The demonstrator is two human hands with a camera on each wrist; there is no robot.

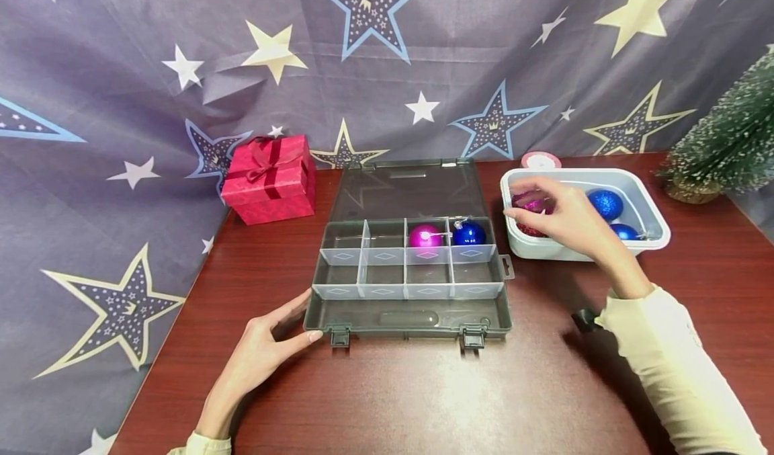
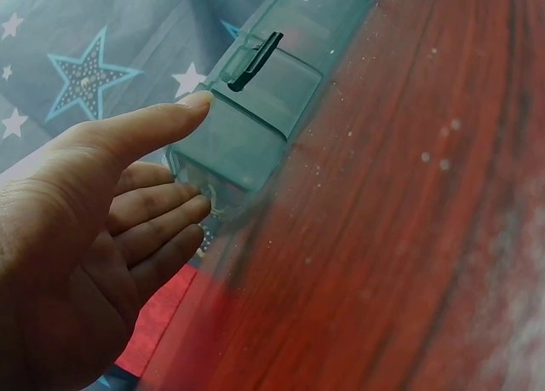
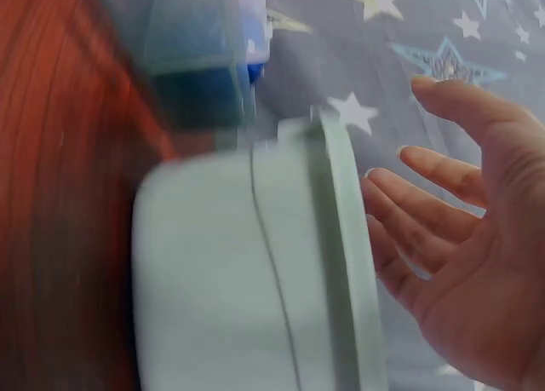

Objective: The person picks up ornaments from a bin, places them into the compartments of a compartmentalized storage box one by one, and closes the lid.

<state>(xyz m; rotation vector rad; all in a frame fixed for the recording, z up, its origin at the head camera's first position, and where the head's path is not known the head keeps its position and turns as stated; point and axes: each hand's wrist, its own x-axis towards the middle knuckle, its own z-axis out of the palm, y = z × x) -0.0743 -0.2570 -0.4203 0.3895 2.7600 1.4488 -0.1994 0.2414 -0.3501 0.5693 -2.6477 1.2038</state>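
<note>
A smoky clear divided organizer box (image 1: 363,317) stands on the table with its lid raised back. A shiny pink ball ornament (image 1: 425,238) and a shiny blue ball ornament (image 1: 469,236) sit in its two right-hand back compartments. My left hand (image 1: 256,351) rests at the box's front left corner, thumb by the front edge and fingers straight along the side. Over the left end of a white tub (image 1: 544,248) hovers my right hand (image 1: 571,218), thumb and fingers apart, holding nothing. Below it are a magenta ornament (image 1: 527,201) and a red glitter one, partly hidden. Two blue ornaments (image 1: 606,204) lie farther right.
A red gift box (image 1: 269,189) with a ribbon stands at the back left. Behind the tub lies a pink-and-white roll (image 1: 540,160). A small frosted tree (image 1: 732,132) is at the back right. A small black object (image 1: 583,320) lies near the right sleeve.
</note>
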